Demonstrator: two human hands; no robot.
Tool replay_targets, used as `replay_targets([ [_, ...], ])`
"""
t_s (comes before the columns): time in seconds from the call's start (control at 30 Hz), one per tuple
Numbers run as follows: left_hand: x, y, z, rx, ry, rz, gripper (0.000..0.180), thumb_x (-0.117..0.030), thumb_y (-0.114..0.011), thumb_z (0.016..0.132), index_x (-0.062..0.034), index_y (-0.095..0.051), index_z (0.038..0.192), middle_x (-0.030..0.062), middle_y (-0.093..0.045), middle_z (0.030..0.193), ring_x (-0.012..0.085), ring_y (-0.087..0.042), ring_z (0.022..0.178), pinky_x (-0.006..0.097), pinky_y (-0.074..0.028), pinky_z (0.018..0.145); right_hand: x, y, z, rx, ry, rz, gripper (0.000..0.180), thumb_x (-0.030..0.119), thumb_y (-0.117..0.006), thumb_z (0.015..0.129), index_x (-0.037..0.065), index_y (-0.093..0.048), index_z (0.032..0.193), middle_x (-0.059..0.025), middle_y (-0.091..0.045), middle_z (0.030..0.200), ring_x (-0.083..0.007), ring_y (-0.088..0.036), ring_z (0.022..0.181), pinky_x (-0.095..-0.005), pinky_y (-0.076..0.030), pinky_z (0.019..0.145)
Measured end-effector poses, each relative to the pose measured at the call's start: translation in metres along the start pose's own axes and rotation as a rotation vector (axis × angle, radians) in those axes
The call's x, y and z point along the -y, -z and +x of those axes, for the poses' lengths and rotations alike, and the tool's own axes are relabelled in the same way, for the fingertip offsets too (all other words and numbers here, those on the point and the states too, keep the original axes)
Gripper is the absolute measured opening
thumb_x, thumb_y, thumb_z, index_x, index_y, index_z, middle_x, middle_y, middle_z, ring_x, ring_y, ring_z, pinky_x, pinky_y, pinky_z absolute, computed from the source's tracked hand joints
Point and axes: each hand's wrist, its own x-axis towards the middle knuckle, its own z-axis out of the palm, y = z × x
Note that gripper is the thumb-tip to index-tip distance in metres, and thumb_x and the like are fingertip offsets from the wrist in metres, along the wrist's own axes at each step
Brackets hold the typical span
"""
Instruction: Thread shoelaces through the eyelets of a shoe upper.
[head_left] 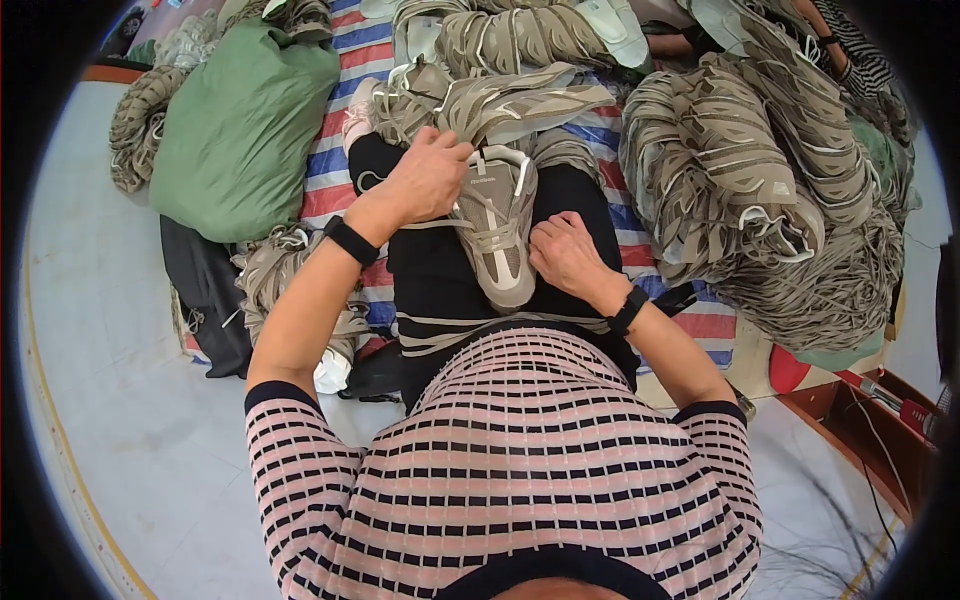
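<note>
A grey-beige sneaker (497, 215) rests between my thighs with its toe pointing toward me and its white-lined opening away from me. Pale laces cross its tongue, and a loose shoelace (425, 225) runs off to the left under my left wrist. My left hand (428, 178) is closed in a pinch beside the shoe's opening, apparently on the shoelace; its fingertips are partly hidden. On the shoe's right side, my right hand (568, 250) is curled with its fingers against the edge near the toe. What those fingers hold is hidden. Several pale laces (440, 335) lie across my lap.
Shoe uppers (520, 105) lie just beyond my knees on a striped sheet (325, 200). Large bundles of uppers (740, 150) are heaped at right, above a tangle of laces (830, 285). At left is a green bag (250, 130); a brown box (860, 430) stands at lower right. Another person's arm (825, 35) shows at upper right.
</note>
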Motion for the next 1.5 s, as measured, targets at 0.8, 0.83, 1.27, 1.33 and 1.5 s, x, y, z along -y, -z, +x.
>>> replay_targets([
  [0.8, 0.018, 0.111, -0.183, -1.104, 0.406, -2.14, 0.021, -0.017, -0.05, 0.093, 0.0018, -0.058, 0.098, 0.0102, -0.059, 0.1, 0.0116, -0.042, 0.065, 0.024, -0.039, 0.057, 0.036, 0.021, 0.051, 0.608, -0.311, 1.016, 0.016, 0.023, -0.065, 0.083, 0.007, -0.067, 0.081, 0.0, -0.063, 0.069, -0.0093, -0.056, 0.06, -0.0241, -0.042, 0.053],
  [0.83, 0.031, 0.119, -0.213, -1.073, 0.326, -2.144, 0.023, -0.015, -0.05, 0.093, 0.0031, -0.058, 0.104, 0.008, -0.059, 0.098, 0.0116, -0.042, 0.066, 0.024, -0.04, 0.058, 0.047, 0.056, 0.058, 0.637, -0.472, 1.201, 0.018, 0.022, -0.066, 0.083, 0.005, -0.068, 0.078, 0.0046, -0.06, 0.068, -0.0018, -0.048, 0.063, -0.0178, -0.036, 0.054],
  [1.27, 0.071, 0.067, -0.537, -1.771, 1.271, -1.031, 0.034, -0.009, -0.05, 0.092, 0.0028, -0.05, 0.123, 0.0076, -0.059, 0.112, 0.0143, -0.054, 0.084, 0.026, -0.043, 0.073, -0.14, 0.355, -0.102, -0.876, -0.445, 1.581, 0.021, 0.001, -0.052, 0.091, 0.0, -0.052, 0.112, -0.0004, -0.043, 0.068, -0.0085, -0.032, 0.053, -0.0232, -0.029, 0.052],
  [1.33, 0.059, 0.046, -0.538, -1.786, 1.495, -0.757, 0.03, -0.009, -0.051, 0.091, 0.0016, -0.054, 0.119, 0.0064, -0.06, 0.11, 0.0147, -0.057, 0.087, 0.026, -0.045, 0.074, -0.175, 0.382, -0.158, -0.945, -0.557, 1.544, 0.021, 0.002, -0.049, 0.093, 0.0, -0.052, 0.114, -0.0003, -0.042, 0.068, -0.0088, -0.031, 0.053, -0.0233, -0.027, 0.051],
  [1.5, 0.032, -0.008, -0.39, -1.29, 1.412, -0.581, 0.022, -0.019, -0.053, 0.091, -0.0003, -0.064, 0.093, 0.0073, -0.064, 0.096, 0.0153, -0.061, 0.079, 0.029, -0.049, 0.072, -0.203, 0.391, -0.257, -0.916, -0.584, 1.491, 0.022, 0.008, -0.047, 0.096, 0.0, -0.052, 0.116, -0.0007, -0.044, 0.071, -0.0099, -0.034, 0.057, -0.0239, -0.03, 0.054],
])
